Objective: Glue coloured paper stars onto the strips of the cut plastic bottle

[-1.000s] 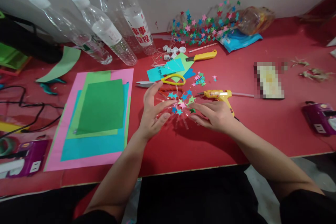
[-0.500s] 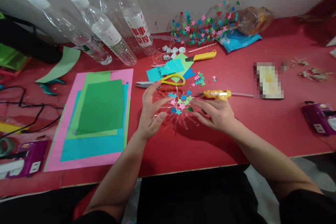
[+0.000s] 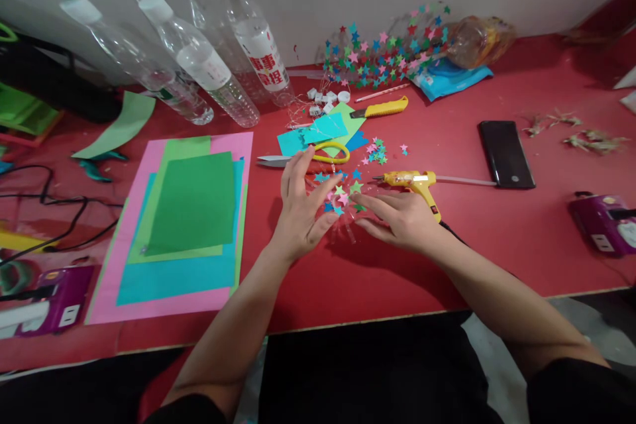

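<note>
Between my hands stands a clear plastic piece cut into strips, with pink, blue and green paper stars (image 3: 342,199) on it. My left hand (image 3: 301,212) is at its left side, fingers spread and overlapping some stars. From the right, my right hand (image 3: 397,215) reaches in with its fingers stretched out and fingertips at the star edge. Neither hand has closed around anything. Just beyond my left fingers lie yellow-handled scissors (image 3: 332,151). A yellow glue gun (image 3: 415,182) with a glue stick in its back rests beyond my right hand.
Stacked coloured sheets (image 3: 191,205) lie on the left, below several clear bottles (image 3: 199,66). Loose small stars (image 3: 376,150), a yellow cutter (image 3: 385,106) and star-covered strips (image 3: 382,56) are farther back. A black phone (image 3: 507,154) and purple power strip (image 3: 602,225) lie right.
My left hand has moved right, over the edge of the stars. My right hand has shifted slightly left, so both hands are closer together. The phone's screen has gone dark.
</note>
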`<action>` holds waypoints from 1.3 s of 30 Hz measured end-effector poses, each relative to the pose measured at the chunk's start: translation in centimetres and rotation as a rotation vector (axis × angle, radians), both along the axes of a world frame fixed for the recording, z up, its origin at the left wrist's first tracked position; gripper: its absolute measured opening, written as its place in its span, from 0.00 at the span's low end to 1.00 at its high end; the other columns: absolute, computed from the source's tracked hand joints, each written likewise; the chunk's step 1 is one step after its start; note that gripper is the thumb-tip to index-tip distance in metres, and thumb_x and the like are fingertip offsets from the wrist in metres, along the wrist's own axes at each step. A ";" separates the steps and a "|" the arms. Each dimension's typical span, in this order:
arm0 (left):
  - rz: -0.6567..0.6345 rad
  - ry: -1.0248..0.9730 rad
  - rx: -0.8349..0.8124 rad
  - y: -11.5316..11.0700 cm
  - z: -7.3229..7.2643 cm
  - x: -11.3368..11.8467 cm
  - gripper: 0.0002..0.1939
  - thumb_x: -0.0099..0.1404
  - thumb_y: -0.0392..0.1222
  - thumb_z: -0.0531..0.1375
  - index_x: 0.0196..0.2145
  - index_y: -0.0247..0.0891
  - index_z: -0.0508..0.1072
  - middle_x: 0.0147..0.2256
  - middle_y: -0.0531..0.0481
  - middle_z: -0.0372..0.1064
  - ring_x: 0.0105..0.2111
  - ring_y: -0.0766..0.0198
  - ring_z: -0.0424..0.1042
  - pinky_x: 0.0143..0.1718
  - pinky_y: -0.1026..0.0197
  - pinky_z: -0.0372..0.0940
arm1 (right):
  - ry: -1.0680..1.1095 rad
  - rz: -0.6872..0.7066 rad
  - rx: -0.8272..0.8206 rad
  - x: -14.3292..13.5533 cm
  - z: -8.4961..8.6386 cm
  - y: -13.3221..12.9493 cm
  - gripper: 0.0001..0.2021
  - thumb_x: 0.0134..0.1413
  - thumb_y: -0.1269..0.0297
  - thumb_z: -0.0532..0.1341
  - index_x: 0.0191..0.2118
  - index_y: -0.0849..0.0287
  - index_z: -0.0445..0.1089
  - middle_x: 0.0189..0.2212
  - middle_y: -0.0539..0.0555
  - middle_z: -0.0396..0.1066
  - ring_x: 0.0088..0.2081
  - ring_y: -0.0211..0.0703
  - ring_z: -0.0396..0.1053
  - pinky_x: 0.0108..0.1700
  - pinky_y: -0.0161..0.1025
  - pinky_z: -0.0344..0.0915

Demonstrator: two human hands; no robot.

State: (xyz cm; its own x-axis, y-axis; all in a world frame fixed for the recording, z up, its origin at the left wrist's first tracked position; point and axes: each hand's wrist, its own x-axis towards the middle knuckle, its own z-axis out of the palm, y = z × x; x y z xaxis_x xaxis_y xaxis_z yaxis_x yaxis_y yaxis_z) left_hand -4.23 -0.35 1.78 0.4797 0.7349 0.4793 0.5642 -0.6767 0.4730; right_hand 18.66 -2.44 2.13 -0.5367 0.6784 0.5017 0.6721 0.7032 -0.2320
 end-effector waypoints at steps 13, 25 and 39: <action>0.121 -0.424 -0.185 0.3 -0.5 -1.5 0.28 0.70 0.63 0.43 0.59 0.50 0.66 0.65 0.49 0.53 0.66 0.52 0.51 0.67 0.43 0.45 | 0.149 -0.100 0.037 0.7 0.8 0.1 0.10 0.63 0.65 0.56 0.43 0.62 0.72 0.22 0.48 0.72 0.21 0.33 0.66 0.27 0.33 0.61; 0.064 -0.791 -0.614 2.0 -2.9 -2.8 0.24 0.68 0.58 0.53 0.57 0.47 0.67 0.61 0.43 0.63 0.59 0.54 0.65 0.59 0.48 0.63 | -0.053 0.179 0.027 0.1 1.1 -0.4 0.15 0.64 0.59 0.55 0.27 0.60 0.68 0.19 0.47 0.65 0.20 0.33 0.57 0.25 0.35 0.51; 0.219 -0.669 -0.498 1.4 -1.9 -2.9 0.17 0.69 0.53 0.55 0.38 0.40 0.79 0.37 0.47 0.77 0.36 0.61 0.76 0.40 0.58 0.71 | -0.203 0.124 0.049 0.2 0.6 0.4 0.15 0.65 0.64 0.51 0.30 0.60 0.71 0.24 0.51 0.69 0.25 0.37 0.62 0.29 0.39 0.55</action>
State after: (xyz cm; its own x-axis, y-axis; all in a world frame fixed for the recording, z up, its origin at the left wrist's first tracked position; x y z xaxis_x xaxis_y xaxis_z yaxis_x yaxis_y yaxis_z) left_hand -7.09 1.04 -0.10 0.0346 0.9776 0.2077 0.1548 -0.2106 0.9652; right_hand 18.87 -2.06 2.72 -0.7076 0.5788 0.4054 0.6093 0.7903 -0.0646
